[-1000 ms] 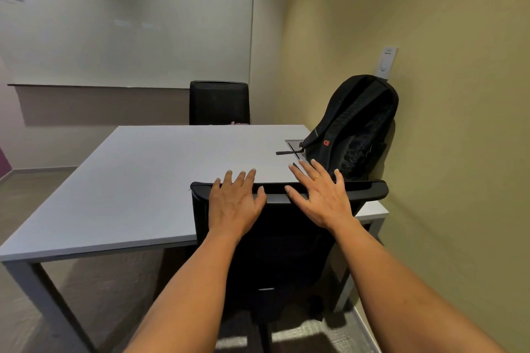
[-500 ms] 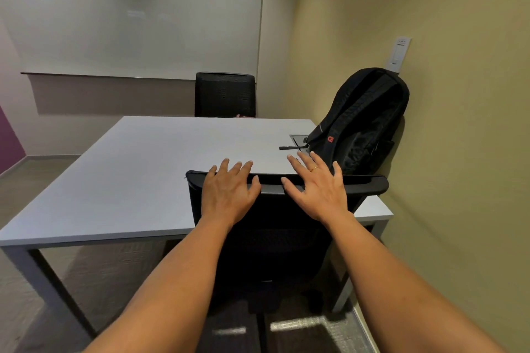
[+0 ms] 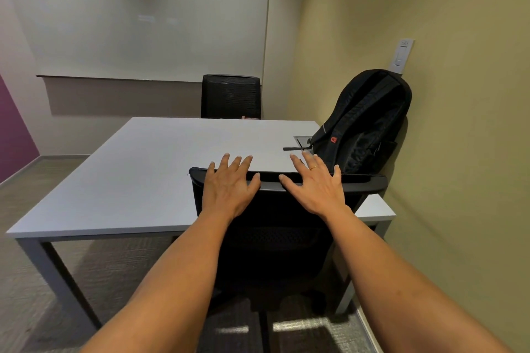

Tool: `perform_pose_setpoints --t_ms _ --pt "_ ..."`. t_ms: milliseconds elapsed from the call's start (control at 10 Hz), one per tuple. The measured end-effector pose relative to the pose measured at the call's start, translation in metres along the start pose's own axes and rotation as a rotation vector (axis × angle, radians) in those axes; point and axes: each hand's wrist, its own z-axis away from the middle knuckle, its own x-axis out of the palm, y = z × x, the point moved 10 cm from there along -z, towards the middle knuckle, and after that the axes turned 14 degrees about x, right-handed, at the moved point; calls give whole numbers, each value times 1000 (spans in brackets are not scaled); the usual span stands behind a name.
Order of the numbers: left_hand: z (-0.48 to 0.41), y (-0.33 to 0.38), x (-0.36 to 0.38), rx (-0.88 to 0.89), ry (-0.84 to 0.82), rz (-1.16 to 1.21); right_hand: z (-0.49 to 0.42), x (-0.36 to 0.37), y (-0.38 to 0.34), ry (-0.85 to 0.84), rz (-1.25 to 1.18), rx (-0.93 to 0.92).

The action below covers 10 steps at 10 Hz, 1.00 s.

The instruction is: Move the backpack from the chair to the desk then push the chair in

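Backpack (image 3: pixel 364 123) was already up on the worktop (image 3: pixel 149 169). Both hands, left (image 3: pixel 229 188) and right (image 3: pixel 315 186), lay open and flat on the chair (image 3: pixel 272 238) back, so only the last shove seemed left.

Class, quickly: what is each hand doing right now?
Left hand: open, flat on the chair back.
Right hand: open, flat on the chair back.

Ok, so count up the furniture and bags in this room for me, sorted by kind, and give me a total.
Chairs: 2, the near chair under both hands and the far chair across the desk.
Desks: 1, the white desk.
Backpacks: 1, the black backpack standing on the desk against the wall.
Total: 4
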Motion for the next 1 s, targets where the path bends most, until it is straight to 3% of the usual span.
perform_pose_setpoints --t_ms 600,800,900,1000 --pt "-1 2 -1 -4 -55 -1 3 -2 -6 -42 46 -29" --pt "-2 7 -12 15 -151 -98 7 -8 -3 -97 -7 88" --pt "-7 13 -33 25 -122 -110 9 -29 -9 -63 -22 125" --pt "-17 18 -63 28 -39 -110 4 -67 -23 73 -18 91"
